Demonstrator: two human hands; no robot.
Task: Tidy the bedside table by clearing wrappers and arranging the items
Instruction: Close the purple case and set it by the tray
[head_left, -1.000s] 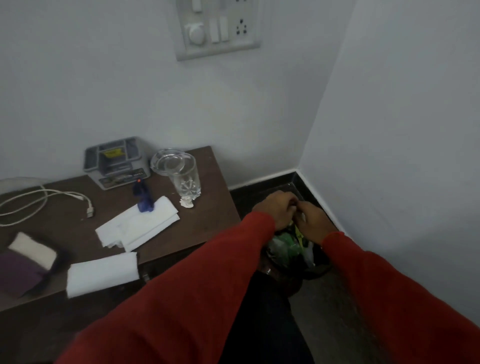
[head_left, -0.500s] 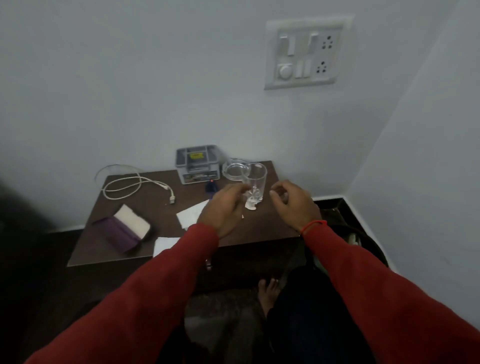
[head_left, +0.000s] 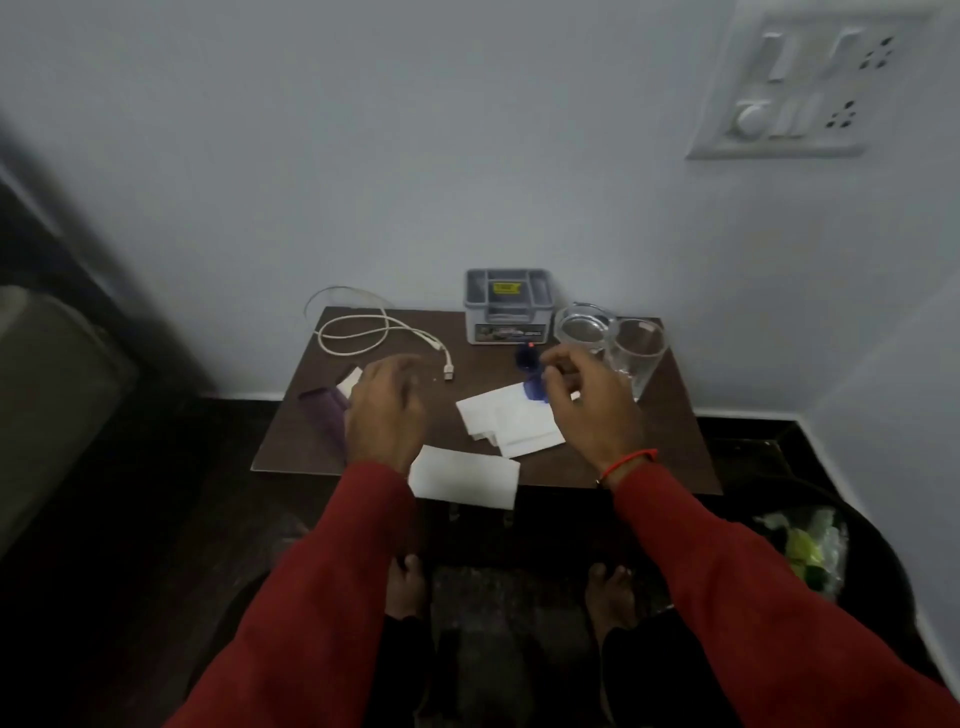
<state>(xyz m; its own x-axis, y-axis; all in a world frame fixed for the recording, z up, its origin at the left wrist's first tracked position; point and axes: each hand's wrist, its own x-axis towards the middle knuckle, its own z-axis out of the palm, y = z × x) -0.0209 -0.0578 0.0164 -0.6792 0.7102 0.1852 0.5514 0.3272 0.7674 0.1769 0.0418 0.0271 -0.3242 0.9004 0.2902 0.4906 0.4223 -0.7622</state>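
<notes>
Room: pale walls meet in a corner behind a dark bedside table (head_left: 670, 457); a switch plate (head_left: 800, 88) sits high on the right.
Bin: on the floor at my right, the bin (head_left: 883, 566) holds green and clear wrappers (head_left: 805, 545), so I judge the clearing done or nearly so.
Table items: cable (head_left: 363, 332), grey box (head_left: 506, 306), glass (head_left: 636, 353), purple case (head_left: 324, 415), folded papers (head_left: 511, 423), and a loose sheet (head_left: 462, 475) overhanging the front edge are all unarranged.
Small bits: a blue object (head_left: 532, 384) lies on the papers.
Hands: my left hand (head_left: 387, 415) hovers spread and empty over the case; my right hand (head_left: 592, 410) hangs curled above the papers, holding nothing I can make out.
Change: a second ago both hands were in the bin; half a second ago they flanked the glass; now they are wider apart and nearer me.
</notes>
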